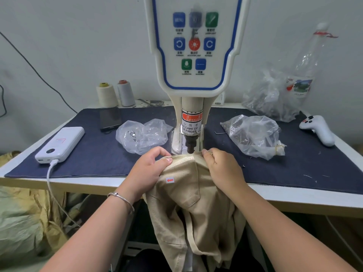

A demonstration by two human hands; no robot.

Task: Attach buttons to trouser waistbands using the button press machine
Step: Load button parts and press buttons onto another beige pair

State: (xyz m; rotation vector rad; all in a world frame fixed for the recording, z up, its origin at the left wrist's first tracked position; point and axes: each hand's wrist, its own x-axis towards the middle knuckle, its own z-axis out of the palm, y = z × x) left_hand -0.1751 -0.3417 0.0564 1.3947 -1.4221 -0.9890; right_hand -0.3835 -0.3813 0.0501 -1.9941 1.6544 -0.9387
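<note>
Beige trousers (188, 195) hang off the table's front edge, their waistband (182, 157) lying under the black punch (190, 147) of the white button press machine (194, 55). My left hand (149, 169) pinches the waistband at its left, thumb on top. On the right, my right hand (222, 165) grips the waistband with curled fingers, just beside the punch. A small sticker with a red arrow (170, 180) sits on the fabric. No button is visible under the punch.
A dark blue cloth (94, 154) covers the table. Plastic bags (141, 134) (253, 134) of small parts lie either side of the machine. A white power bank (60, 144), a phone (110, 118), thread cones (107, 95), a white controller (318, 129) and a bottle (308, 61) stand around.
</note>
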